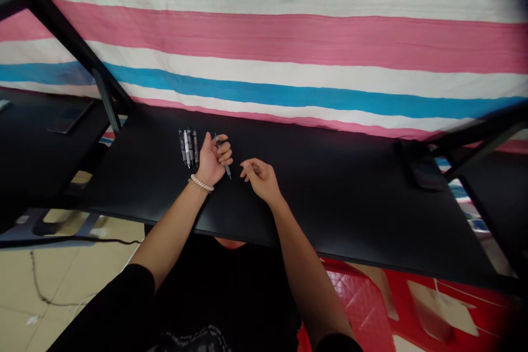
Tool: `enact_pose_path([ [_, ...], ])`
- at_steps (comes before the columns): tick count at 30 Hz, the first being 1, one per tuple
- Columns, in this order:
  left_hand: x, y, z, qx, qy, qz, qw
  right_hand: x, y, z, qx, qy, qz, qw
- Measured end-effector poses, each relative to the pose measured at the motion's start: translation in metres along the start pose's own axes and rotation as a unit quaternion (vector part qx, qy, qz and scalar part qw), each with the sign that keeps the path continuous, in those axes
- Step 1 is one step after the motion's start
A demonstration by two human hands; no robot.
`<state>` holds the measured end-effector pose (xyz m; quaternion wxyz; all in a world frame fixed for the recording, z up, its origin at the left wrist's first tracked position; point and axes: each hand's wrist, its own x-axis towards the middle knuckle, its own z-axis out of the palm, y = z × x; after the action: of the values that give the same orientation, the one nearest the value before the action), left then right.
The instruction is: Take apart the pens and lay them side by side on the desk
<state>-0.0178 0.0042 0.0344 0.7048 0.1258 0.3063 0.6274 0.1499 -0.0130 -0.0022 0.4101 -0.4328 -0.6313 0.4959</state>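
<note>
My left hand (214, 160), palm turned up and wearing a coiled pale band at the wrist, has its fingers curled round a pen (228, 171). The pen slants across the fingers, its lower end pointing down toward the table. To the right, my right hand (259, 177) hovers a little apart from the pen with thumb and fingertips drawn together; whatever may be between them is too small to make out. Just left of my left hand, several pens (188, 148) lie side by side on the black table (338, 192), one of them whiter than the others.
A dark phone-like object (424, 168) lies at the table's right end. Another flat dark device (71, 116) rests on the neighbouring table at left. Black metal posts (74, 33) flank the table, and a striped sheet (289, 38) hangs behind it. Red plastic stools (358, 302) stand below.
</note>
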Motion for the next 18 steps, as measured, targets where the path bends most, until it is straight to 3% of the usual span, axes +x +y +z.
enact_pose_path([
  [5, -0.003, 0.009, -0.002, -0.042, 0.036, -0.024, 0.998, 0.002, 0.001, -0.001, 0.004, 0.015, 0.016, 1.000],
  [18, -0.004, 0.016, -0.005, -0.024, 0.019, -0.022, 0.999, 0.003, 0.001, 0.000, 0.004, 0.026, 0.030, 0.999],
])
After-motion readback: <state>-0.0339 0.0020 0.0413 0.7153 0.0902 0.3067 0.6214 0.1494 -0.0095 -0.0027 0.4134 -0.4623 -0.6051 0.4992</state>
